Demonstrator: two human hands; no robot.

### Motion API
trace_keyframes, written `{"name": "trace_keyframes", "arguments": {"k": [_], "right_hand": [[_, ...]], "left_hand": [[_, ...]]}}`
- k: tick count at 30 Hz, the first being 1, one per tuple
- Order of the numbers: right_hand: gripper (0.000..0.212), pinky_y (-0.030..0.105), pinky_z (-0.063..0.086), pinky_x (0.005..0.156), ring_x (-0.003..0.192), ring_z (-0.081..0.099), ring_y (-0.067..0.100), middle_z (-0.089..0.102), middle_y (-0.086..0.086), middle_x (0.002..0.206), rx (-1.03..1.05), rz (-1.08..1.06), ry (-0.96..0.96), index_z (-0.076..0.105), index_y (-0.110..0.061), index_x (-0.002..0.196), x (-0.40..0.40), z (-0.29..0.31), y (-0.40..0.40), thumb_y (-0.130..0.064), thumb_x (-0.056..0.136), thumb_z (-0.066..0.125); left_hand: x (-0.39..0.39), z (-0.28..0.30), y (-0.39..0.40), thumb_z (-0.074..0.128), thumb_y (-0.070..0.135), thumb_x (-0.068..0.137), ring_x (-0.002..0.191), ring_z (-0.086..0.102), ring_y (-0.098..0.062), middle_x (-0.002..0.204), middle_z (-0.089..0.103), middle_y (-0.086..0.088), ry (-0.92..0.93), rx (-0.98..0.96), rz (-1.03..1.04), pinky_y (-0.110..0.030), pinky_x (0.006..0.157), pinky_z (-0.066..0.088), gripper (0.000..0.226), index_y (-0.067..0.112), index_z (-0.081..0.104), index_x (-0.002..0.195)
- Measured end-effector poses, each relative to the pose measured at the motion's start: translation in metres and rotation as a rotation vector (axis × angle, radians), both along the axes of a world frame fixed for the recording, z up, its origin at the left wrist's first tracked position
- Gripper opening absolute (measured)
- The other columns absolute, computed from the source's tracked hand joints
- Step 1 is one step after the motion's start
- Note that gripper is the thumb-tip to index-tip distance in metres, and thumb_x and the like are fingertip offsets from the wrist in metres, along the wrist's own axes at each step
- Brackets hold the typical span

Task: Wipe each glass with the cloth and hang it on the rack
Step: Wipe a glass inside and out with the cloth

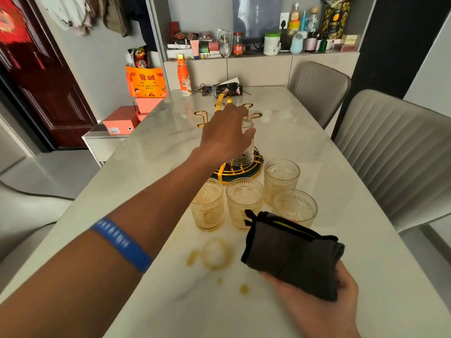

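My left hand (225, 132) reaches over the gold wire rack (244, 167) and grips an upside-down clear glass (249, 142) on one of its arms. Most of that glass is hidden behind my fingers. My right hand (317, 306) holds a folded dark grey cloth (292, 254) low at the front right. Several amber embossed glasses (244, 203) stand upright in a cluster on the table between the rack and the cloth.
The white marble table (366, 276) carries amber liquid rings and drops (214, 254) in front of the glasses. An orange bottle (184, 78), keys and a dark pouch (228, 90) lie at the far end. Grey chairs (402, 152) stand on the right.
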State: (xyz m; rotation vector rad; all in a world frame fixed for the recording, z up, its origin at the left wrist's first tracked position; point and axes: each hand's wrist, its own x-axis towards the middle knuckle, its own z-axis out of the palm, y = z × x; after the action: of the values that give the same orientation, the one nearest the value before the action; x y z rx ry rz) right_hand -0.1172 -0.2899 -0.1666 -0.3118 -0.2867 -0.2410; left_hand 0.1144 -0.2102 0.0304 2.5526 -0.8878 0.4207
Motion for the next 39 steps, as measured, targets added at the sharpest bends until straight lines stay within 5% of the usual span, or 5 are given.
{"name": "trace_keyframes", "arguments": {"k": [3, 7, 17, 30, 39], "right_hand": [[0.06, 0.055, -0.024, 0.116, 0.139, -0.004, 0.067, -0.027, 0.039, 0.14, 0.115, -0.011, 0.256, -0.021, 0.001, 0.141, -0.022, 0.038, 0.015, -0.042, 0.099, -0.017], [0.042, 0.072, 0.052, 0.073, 0.101, 0.07, 0.044, 0.071, 0.018, 0.121, 0.077, -0.181, 0.472, 0.082, -0.01, 0.09, -0.021, 0.07, 0.034, -0.018, 0.05, 0.07], [0.084, 0.068, 0.052, 0.084, 0.116, 0.062, 0.048, 0.064, 0.022, 0.131, 0.225, -0.027, 0.512, 0.072, -0.006, 0.119, -0.032, 0.09, 0.059, -0.076, 0.075, 0.058], [0.062, 0.073, 0.013, 0.112, 0.116, 0.037, 0.078, 0.047, 0.048, 0.133, 0.479, -0.073, 0.229, 0.063, 0.013, 0.118, -0.038, 0.098, 0.078, -0.035, 0.093, 0.033], [0.075, 0.045, 0.038, 0.114, 0.142, 0.037, 0.009, 0.041, -0.005, 0.155, -1.435, -0.957, 0.389, 0.034, -0.026, 0.152, 0.015, 0.125, 0.127, -0.052, 0.086, 0.057]], "left_hand": [[-0.037, -0.018, 0.044, 0.061, 0.035, 0.096, 0.116, 0.06, -0.02, 0.131, 0.063, 0.002, 0.003, -0.299, 0.045, -0.038, 0.092, 0.047, 0.035, 0.023, 0.06, 0.129], [-0.08, -0.06, 0.107, 0.069, 0.023, 0.09, 0.099, 0.062, -0.017, 0.112, 0.067, 0.005, 0.135, -0.579, 0.196, -0.038, 0.086, 0.052, 0.031, 0.022, 0.061, 0.12], [-0.087, -0.111, 0.111, 0.091, 0.044, 0.065, 0.122, 0.057, -0.02, 0.137, 0.057, 0.001, 0.583, -0.632, 0.256, -0.043, 0.102, 0.051, 0.099, 0.03, 0.036, 0.146], [-0.095, -0.091, 0.126, 0.09, 0.037, 0.069, 0.104, 0.062, -0.008, 0.112, 0.065, 0.01, 0.632, -0.938, 0.182, -0.021, 0.074, 0.051, 0.062, 0.029, 0.057, 0.12], [-0.159, -0.069, 0.125, 0.081, 0.043, 0.063, 0.071, 0.074, -0.011, 0.079, 0.076, 0.004, 0.975, -1.205, -0.106, -0.023, 0.056, 0.057, 0.05, 0.014, 0.067, 0.101]]}}
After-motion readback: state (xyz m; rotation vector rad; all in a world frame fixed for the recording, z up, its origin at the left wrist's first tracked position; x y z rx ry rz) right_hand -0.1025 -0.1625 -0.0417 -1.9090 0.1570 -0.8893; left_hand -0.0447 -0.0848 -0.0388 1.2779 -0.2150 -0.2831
